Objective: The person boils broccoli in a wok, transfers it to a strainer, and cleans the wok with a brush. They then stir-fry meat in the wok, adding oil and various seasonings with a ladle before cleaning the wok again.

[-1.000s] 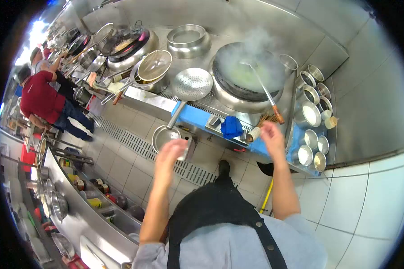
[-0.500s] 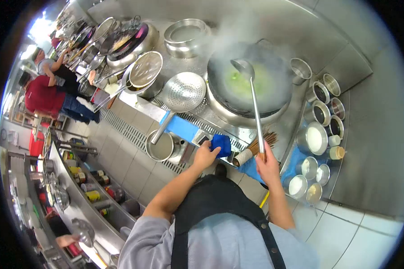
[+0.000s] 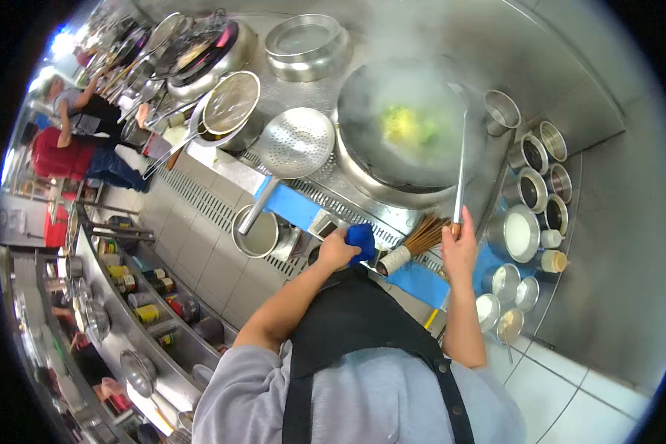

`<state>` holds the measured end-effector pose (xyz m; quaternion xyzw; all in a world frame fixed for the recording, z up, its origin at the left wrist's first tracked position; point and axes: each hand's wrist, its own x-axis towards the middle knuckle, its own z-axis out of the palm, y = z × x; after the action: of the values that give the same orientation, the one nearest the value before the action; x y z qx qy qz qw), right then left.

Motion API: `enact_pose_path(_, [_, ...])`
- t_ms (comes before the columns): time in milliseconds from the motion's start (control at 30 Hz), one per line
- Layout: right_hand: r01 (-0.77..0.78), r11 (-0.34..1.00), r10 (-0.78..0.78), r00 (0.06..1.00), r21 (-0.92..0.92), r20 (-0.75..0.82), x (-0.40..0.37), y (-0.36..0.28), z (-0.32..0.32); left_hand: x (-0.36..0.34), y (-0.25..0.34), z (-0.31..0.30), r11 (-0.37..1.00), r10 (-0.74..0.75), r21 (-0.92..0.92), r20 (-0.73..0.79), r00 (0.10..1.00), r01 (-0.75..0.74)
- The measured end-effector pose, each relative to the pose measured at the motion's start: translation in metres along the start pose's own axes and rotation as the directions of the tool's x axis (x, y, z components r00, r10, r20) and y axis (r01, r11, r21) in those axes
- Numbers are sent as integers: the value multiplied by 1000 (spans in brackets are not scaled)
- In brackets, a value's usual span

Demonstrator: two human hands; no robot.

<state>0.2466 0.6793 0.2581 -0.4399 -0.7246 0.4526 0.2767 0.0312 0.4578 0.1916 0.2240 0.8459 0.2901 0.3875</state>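
Observation:
My right hand [image 3: 460,248] grips the wooden end of a long-handled ladle [image 3: 462,163]. The ladle's bowl is blurred by steam at the right side of a large black wok [image 3: 359,148]. Yellow and green food [image 3: 407,127] lies in the wok's middle under thick steam. At the stove's front edge, my left hand [image 3: 335,250] is closed on a bunched blue cloth [image 3: 361,243]; its fingertips are partly hidden. Between my hands lies a bamboo wok brush [image 3: 414,244] with a pale wrapped handle.
A perforated strainer [image 3: 296,144] rests left of the wok, its handle above a pot [image 3: 257,231]. Seasoning containers [image 3: 522,233] line the right side. Further left are a mesh skimmer [image 3: 231,103], another wok [image 3: 196,55] and two people [image 3: 63,152] standing at the stoves.
My right hand has moved right and slightly up, carrying the ladle's bowl from the wok's middle to its right side. More yellow food shows in the wok. The left hand stays by the cloth.

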Motion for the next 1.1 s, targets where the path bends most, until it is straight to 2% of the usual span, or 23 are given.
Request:
enact_pose_path(33, [-5,1000,5,1000,-4,-16,-1,-16,-1,3,-5,-2,996,30,-85,41,999,-26])
enact_pose_path(67, [-171,981,166,985,96,52,-2,-34,0,4,-11,-4,996,40,-83,47,998,-36])
enact_pose_path(100, [-331,925,308,941,185,139,-1,-50,3,1,-12,-8,955,52,-296,82,995,-25])
enact_pose_path(133, [-385,903,351,917,191,192,-2,-50,7,-2,-13,-13,869,69,-495,114,991,-4])
enact_pose_path(167, [-383,904,349,918,192,187,-5,-51,8,-6,-16,-19,869,75,-495,115,991,-8])
enact_pose_path(200, [-444,828,338,882,342,328,-10,-55,8,-14,-19,-25,605,63,-786,204,977,125])
enact_pose_path(233, [-512,720,295,837,469,460,-12,-60,9,-21,-22,-33,244,85,-934,290,953,262])
enact_pose_path(267, [-575,562,264,806,595,529,-15,-67,8,-29,-27,-43,247,82,-931,295,952,267])
enact_pose_path(300, [-578,557,269,805,597,528,-17,-73,4,-37,-32,-53,180,101,-935,327,940,306])
enact_pose_path(367, [-672,69,100,740,738,665,-20,-85,-3,-53,-34,-69,117,121,-932,356,927,343])
enact_pose_path(400, [-672,64,98,740,738,665,-23,-89,-6,-61,-34,-75,145,131,-943,319,939,300])
enact_pose_path(500, [-706,209,58,700,677,712,-36,-93,-5,-68,-48,-85,178,186,-957,260,948,228])
enact_pose_path(567, [-512,696,110,768,503,631,-46,-92,0,-74,-50,-90,190,99,-958,238,966,216])
enact_pose_path(600, [-453,784,139,794,424,591,-48,-88,3,-78,-50,-93,189,91,-957,240,966,220])
enact_pose_path(700, [-306,894,115,863,328,491,-51,-86,2,-76,-58,-105,324,-88,-912,236,968,252])
enact_pose_path(733, [-303,893,116,869,332,481,-49,-87,-1,-67,-76,-105,558,-74,-799,221,972,224])
enact_pose_path(800, [-379,855,128,816,354,564,-46,-91,-8,-59,-108,-105,933,-73,-343,119,990,110])
enact_pose_path(833, [-376,854,128,822,360,556,-40,-91,-9,-52,-141,-101,988,-95,-116,88,992,105])
enact_pose_path(900, [-389,902,220,787,187,576,-22,-83,-8,-48,-232,-83,964,-192,188,12,981,187])
enact_pose_path(933, [-116,990,74,907,76,415,-17,-50,8,-59,-267,-79,929,-269,254,-34,962,269])
enact_pose_path(1000, [-79,992,46,948,95,315,-13,-43,16,-83,-353,-66,862,-505,42,-18,863,505])
enact_pose_path(1033, [-41,994,17,975,103,220,-7,-43,18,-114,-328,-78,847,-526,79,-16,850,525])
enact_pose_path(1100, [-75,985,48,983,153,175,2,-41,9,-136,-377,-71,840,-542,16,31,840,542])
